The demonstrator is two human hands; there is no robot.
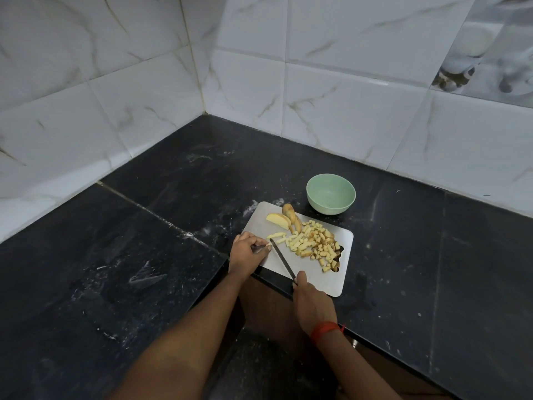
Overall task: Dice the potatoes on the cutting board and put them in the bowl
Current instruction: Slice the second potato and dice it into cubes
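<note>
Head view shows one steel-grey cutting board [318, 280] lying at the near edge of the black table [173, 212], its near side reaching just past that edge, which keeps the work close to the person's body. One pale green bowl [331, 208] stands just beyond the board's far edge, toward the back wall. It is apart from the board but near enough, I judge, for the pieces to be swept or lifted across without a long reach. The bowl holds nothing yet.

The left hand [247, 253] sits at the board's left edge with its fingers curled under, and fingertips and thumb pinch the end of one potato strip [268, 245] to steady it. Tucking the fingers that way likely keeps them clear of the edge. The right hand [313, 303] is closed round the handle of the one knife [284, 262]. Its dark blade runs from the near edge up to the pinched strip, placed for the next crosswise cut.

The potato lies in three stages. Uncut slices [279, 220] rest near the board's far edge, three as far as I can tell, though they overlap and I cannot be sure. A few more strips [276, 235] lie just beside the blade. A heap of dice [318, 248], far too many to count, spreads toward the board's right edge, pushed clear of the cutting spot. By my reading the dicing is well along but unfinished, and nothing has been moved to the bowl.

A red thread [326, 330] circles the right wrist.
</note>
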